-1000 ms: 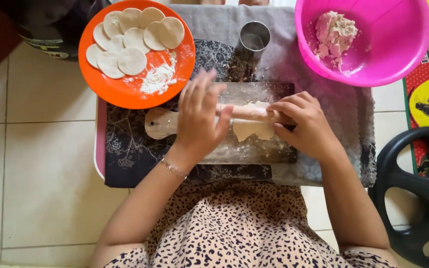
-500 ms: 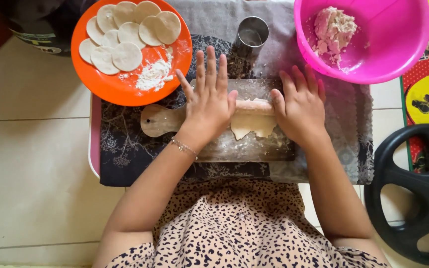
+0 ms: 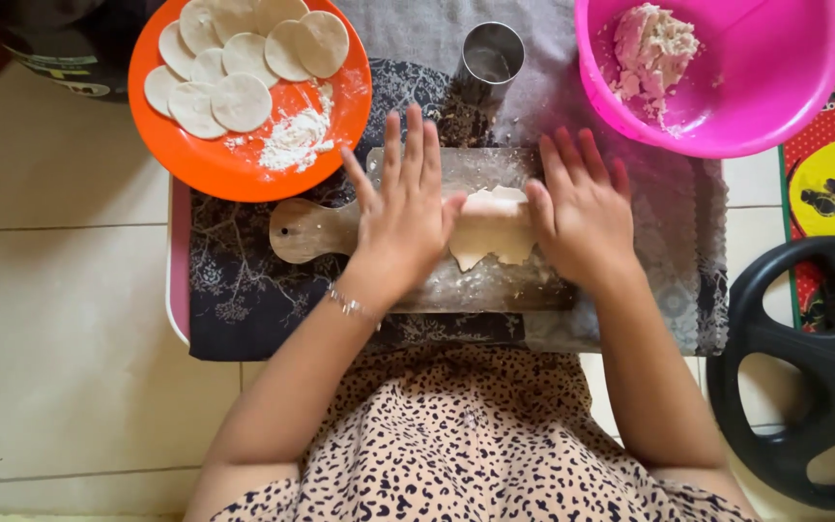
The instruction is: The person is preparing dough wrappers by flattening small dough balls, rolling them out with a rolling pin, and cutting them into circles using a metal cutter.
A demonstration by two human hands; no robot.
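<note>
A pale sheet of dough (image 3: 491, 227) lies on a floured wooden board (image 3: 306, 230) with a handle at its left. My left hand (image 3: 403, 208) presses flat, fingers spread, on the left end of a rolling pin that is mostly hidden beneath my palms. Over the pin's right end lies my right hand (image 3: 582, 208), fingers stretched forward. The dough shows between the two hands.
An orange plate (image 3: 195, 169) with several round dough discs and a heap of flour sits at the upper left. A steel cup (image 3: 491, 56) stands behind the board. A pink bowl (image 3: 785, 106) holds a lump of filling. A black toy steering wheel (image 3: 785, 367) lies at right.
Both hands have slid forward over the pin, away from me, and the fingers have straightened. The dough looks wider and flatter than a second ago.
</note>
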